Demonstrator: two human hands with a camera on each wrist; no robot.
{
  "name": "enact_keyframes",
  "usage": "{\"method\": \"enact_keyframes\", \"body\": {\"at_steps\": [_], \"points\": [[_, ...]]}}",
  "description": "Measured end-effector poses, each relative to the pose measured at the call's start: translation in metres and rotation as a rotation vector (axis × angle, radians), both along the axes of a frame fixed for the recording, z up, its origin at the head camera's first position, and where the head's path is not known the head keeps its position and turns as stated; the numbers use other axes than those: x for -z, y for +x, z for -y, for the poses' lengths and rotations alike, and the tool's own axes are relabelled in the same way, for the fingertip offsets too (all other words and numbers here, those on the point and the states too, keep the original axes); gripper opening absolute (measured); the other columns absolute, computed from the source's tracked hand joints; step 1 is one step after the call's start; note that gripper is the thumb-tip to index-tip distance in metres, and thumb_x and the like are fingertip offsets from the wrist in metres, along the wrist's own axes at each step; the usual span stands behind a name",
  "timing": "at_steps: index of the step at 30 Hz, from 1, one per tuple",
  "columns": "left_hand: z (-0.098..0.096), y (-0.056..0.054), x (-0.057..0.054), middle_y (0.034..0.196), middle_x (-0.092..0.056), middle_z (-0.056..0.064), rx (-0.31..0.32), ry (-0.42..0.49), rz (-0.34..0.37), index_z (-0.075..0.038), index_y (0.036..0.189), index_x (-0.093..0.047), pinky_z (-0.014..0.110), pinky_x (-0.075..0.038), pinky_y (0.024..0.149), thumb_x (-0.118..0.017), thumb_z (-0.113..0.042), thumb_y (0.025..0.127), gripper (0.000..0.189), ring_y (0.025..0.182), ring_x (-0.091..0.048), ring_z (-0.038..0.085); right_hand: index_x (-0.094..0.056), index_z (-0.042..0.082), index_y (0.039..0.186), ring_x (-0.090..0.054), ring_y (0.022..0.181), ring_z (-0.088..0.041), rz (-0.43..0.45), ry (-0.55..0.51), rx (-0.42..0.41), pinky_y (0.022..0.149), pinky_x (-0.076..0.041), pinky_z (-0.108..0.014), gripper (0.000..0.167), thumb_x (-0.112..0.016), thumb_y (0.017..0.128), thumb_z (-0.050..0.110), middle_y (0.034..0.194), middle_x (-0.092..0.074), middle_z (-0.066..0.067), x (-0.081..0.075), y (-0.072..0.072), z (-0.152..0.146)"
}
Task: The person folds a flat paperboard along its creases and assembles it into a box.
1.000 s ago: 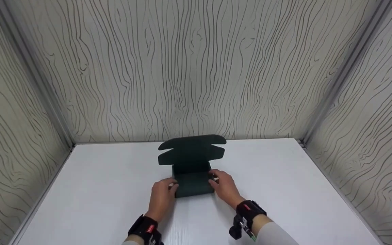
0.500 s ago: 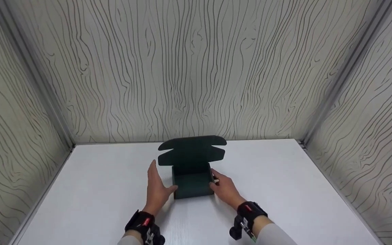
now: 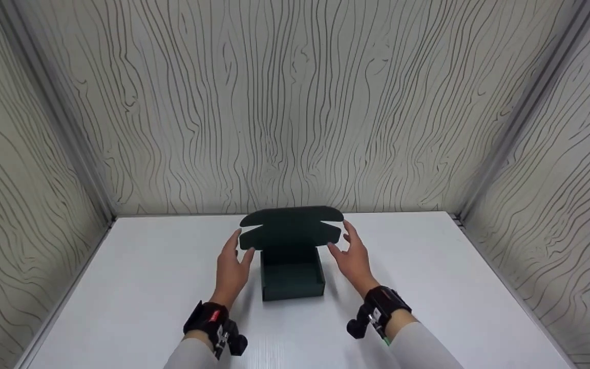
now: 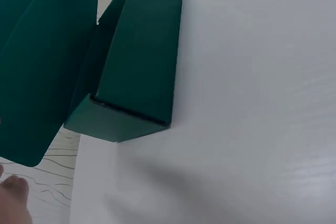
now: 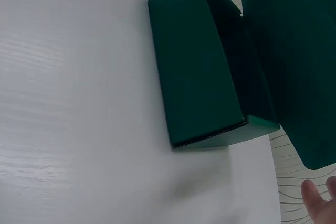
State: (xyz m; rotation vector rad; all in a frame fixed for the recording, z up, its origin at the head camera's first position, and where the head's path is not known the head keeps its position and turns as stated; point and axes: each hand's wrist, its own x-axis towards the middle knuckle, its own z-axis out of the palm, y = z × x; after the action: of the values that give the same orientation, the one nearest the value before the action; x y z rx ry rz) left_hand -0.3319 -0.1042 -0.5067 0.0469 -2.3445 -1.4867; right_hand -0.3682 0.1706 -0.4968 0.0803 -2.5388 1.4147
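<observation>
A dark green cardboard box (image 3: 294, 292) sits on the white table, its front wall upright. The lid (image 3: 291, 230) stands raised at the back, with side flaps and a front tuck flap spread outward. My left hand (image 3: 231, 271) is beside the lid's left side flap, fingers extended and thumb apart. On the opposite side, my right hand (image 3: 354, 259) has its fingers spread around the right flap's end; whether it touches is unclear. In the left wrist view the box (image 4: 142, 56) shows its outer front, with fingertips at the edge. The right wrist view shows the box (image 5: 194, 72) similarly.
The white table (image 3: 141, 287) extends around the box on all sides. A wood-grain patterned panel (image 3: 285, 102) rises behind the table, and similar panels flank it left and right. Grey metal strips mark the corners.
Both hands have left the box's side walls, the left one first, and moved up and away to either side of the raised lid. The box stays in place.
</observation>
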Motion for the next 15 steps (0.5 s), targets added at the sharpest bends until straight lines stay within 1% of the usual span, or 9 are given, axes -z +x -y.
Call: {"method": "enact_keyframes", "body": {"at_steps": [2, 4, 8, 11, 15], "points": [[-0.0002, -0.0018, -0.0013, 0.150, -0.048, 0.020, 0.039, -0.016, -0.006, -0.001, 0.149, -0.041, 0.046, -0.044, 0.111, -0.060, -0.009, 0.098, 0.055, 0.140, -0.045, 0.034, -0.033, 0.004, 0.153, -0.045, 0.139, -0.039, -0.011, 0.004, -0.020, 0.104, -0.049, -0.051, 0.066, -0.064, 0.095, 0.011, 0.156, -0.038, -0.021, -0.0019, -0.0011, 0.0007], [-0.0004, -0.0029, -0.0020, 0.147, -0.051, 0.020, 0.058, -0.022, -0.016, 0.000, 0.147, -0.043, 0.044, -0.045, 0.109, -0.059, -0.007, 0.098, 0.052, 0.138, -0.048, 0.034, -0.037, 0.003, 0.151, -0.048, 0.137, -0.038, -0.027, 0.017, -0.029, 0.103, -0.049, -0.051, 0.061, -0.063, 0.096, 0.009, 0.152, -0.044, -0.021, -0.0023, -0.0019, 0.0011], [-0.0005, -0.0032, -0.0024, 0.141, -0.058, 0.018, 0.039, -0.018, -0.041, -0.003, 0.144, -0.050, 0.044, -0.049, 0.105, -0.060, -0.003, 0.097, 0.049, 0.130, -0.057, 0.031, -0.044, 0.003, 0.147, -0.053, 0.131, -0.037, -0.070, 0.048, -0.039, 0.099, -0.052, -0.050, 0.054, -0.061, 0.096, 0.005, 0.146, -0.051, -0.021, -0.0029, -0.0033, -0.0002], [-0.0019, -0.0016, -0.0027, 0.133, -0.064, 0.017, 0.025, -0.009, -0.048, -0.006, 0.142, -0.053, 0.044, -0.052, 0.100, -0.060, -0.001, 0.096, 0.047, 0.120, -0.064, 0.028, -0.046, 0.006, 0.147, -0.057, 0.128, -0.035, -0.066, 0.059, -0.044, 0.098, -0.054, -0.046, 0.053, -0.061, 0.096, 0.004, 0.146, -0.052, -0.019, -0.0040, -0.0031, -0.0007], [-0.0066, 0.0002, -0.0013, 0.125, -0.069, 0.016, 0.031, 0.005, -0.053, -0.005, 0.138, -0.058, 0.042, -0.055, 0.095, -0.058, -0.001, 0.097, 0.041, 0.113, -0.068, 0.026, -0.048, 0.009, 0.146, -0.061, 0.123, -0.033, -0.051, 0.068, -0.058, 0.098, -0.055, -0.044, 0.052, -0.060, 0.096, 0.004, 0.144, -0.055, -0.017, -0.0052, -0.0013, 0.0017]]}}
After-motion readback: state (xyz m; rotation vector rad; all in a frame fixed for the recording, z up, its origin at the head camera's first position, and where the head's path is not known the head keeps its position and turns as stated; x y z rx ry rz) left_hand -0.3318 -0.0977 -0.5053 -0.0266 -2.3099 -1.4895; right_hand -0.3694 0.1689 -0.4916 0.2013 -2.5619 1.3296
